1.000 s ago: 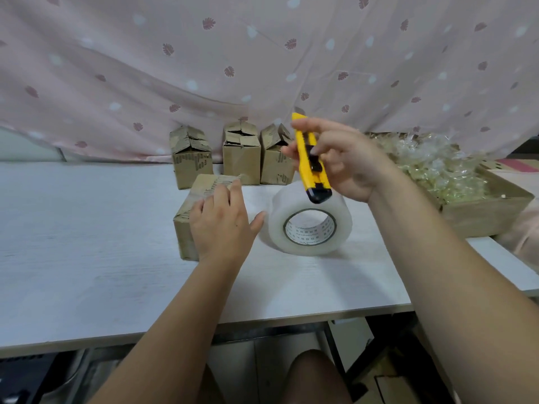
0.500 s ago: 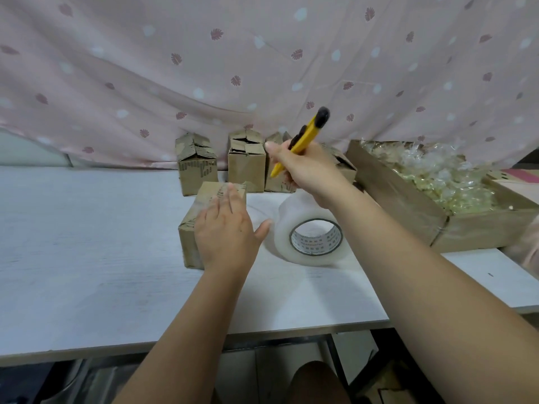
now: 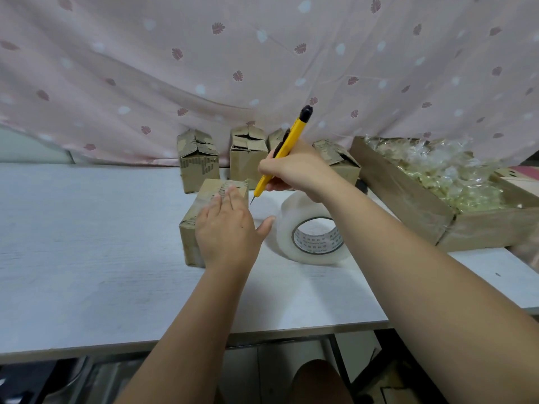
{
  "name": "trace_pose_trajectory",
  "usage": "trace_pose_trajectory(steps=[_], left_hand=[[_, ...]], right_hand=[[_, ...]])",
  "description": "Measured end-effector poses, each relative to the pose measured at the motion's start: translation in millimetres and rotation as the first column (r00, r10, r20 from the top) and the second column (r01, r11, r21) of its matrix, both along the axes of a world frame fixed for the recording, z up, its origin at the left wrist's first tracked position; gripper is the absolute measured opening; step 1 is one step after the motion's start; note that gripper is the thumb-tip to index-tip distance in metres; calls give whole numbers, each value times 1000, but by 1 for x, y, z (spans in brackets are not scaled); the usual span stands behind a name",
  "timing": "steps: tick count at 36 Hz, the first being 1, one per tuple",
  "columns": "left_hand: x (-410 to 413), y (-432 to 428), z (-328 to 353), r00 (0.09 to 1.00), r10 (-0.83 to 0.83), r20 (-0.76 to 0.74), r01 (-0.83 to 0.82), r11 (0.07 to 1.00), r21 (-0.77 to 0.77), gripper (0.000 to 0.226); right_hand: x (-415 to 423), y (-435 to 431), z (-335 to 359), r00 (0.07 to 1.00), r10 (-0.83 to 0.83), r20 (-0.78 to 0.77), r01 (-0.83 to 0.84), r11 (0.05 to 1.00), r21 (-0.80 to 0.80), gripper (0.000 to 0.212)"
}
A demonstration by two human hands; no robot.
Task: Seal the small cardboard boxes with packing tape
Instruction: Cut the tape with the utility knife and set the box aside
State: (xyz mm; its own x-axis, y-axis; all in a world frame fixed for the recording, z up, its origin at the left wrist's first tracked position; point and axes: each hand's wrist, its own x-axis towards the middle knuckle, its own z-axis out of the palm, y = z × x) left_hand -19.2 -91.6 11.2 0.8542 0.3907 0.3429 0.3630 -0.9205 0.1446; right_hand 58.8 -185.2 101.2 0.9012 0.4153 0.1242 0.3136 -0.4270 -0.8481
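**A:** head cam: left hand (image 3: 226,228) is flat, fingers straight, pressing on top of the small cardboard box (image 3: 191,243) on the table (image 3: 87,258).

**B:** yep, and right hand (image 3: 294,170) grips the utility knife (image 3: 294,132), blade tip just beside the box's far corner. tape roll (image 3: 288,228) stands beside the box.

- The left hand (image 3: 226,228) is bare, with a tiny dark spot on its back.
- The right hand (image 3: 294,170) is bare.
- The left forearm (image 3: 186,330) and right forearm (image 3: 423,272) are unsleeved down to the picture's edge.
- A bare knee (image 3: 318,383) shows at the bottom.
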Motion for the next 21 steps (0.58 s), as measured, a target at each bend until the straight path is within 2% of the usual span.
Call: trace_pose_trajectory(steps=[3,10,15,18,21], left_hand=[[0,0,0,1000,2,-9,-2,1000,2,91],[1,0,0,1000,3,-25,-3,1000,17,89],[0,0,0,1000,4,-1,-4,1000,-3,89],[0,0,0,1000,3,2,-3,1000,5,89],[-1,-1,1,1000,5,1,-5,1000,0,90]], right_hand=[[3,-1,-5,1000,1,-9,0,999,42,7],[3,1,-7,999,40,-17,-40,999,0,14],[-3,7,-14,993,97,62,-85,982,-170,9],[0,8,-12,1000,-11,13,11,1000,4,9],[2,8,-10,999,-51,12,51,998,41,9]])
